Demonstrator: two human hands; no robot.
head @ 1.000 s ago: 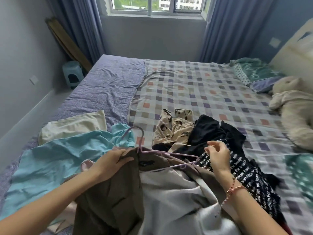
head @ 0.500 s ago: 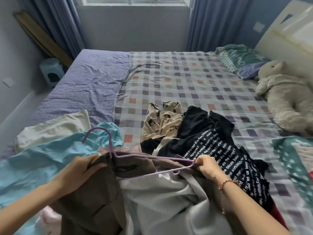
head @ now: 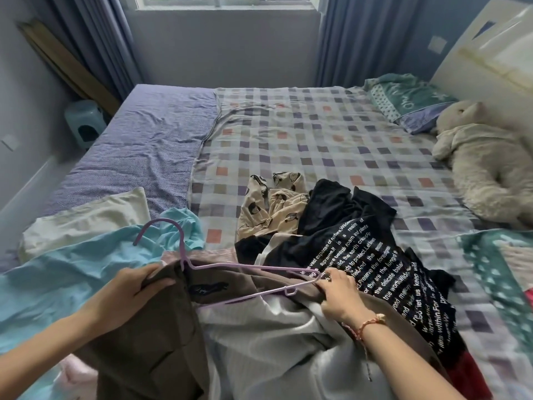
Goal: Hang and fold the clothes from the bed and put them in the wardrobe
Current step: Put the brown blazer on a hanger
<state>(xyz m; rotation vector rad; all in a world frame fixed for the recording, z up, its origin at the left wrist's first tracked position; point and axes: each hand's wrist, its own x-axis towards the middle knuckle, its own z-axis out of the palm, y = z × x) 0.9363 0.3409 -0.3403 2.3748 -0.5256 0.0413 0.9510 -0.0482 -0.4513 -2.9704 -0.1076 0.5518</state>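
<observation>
Fabric of one brown garment [head: 150,342] runs off-frame below. Left hand [head: 127,293] grips its shoulder; right hand [head: 340,295] pinches it at the tip of one purple hanger [head: 259,267], whose other half is hidden inside. Beyond right hand: one black printed shirt [head: 360,255] on the bed [head: 317,134].

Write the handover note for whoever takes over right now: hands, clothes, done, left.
Left hand: grips the brown jacket at its collar edge.
Right hand: grips jacket fabric at the right end of the purple hanger.
The hanger sits in the jacket's open neck, hook up and to the left. The jacket lies on the bed.
Also on the bed: black printed tee, cream patterned garment, light blue garment, pale cream garment.
Done: nothing visibly put away; wardrobe out of view.
Left: seat the jacket on the hanger, hang or fold the rest, put all in the wardrobe.
</observation>
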